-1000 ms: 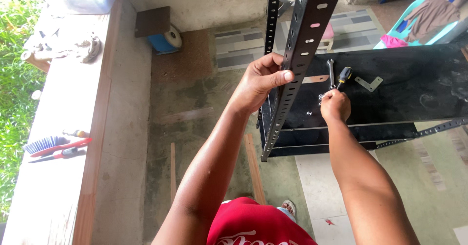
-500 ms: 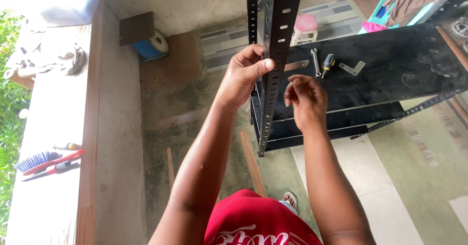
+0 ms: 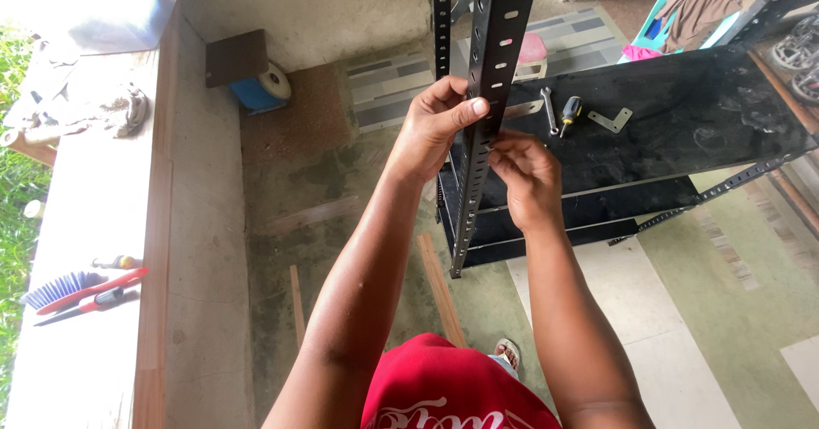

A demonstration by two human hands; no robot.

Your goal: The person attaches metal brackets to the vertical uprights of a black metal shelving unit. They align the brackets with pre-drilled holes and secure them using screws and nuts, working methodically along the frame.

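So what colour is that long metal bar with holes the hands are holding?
Black. The slotted metal bar shows best in the head view, gripped by the left hand.

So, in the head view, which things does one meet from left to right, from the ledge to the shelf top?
Blue brush → blue tape roll → left hand → slotted black upright → right hand → wrench → screwdriver → angle bracket.
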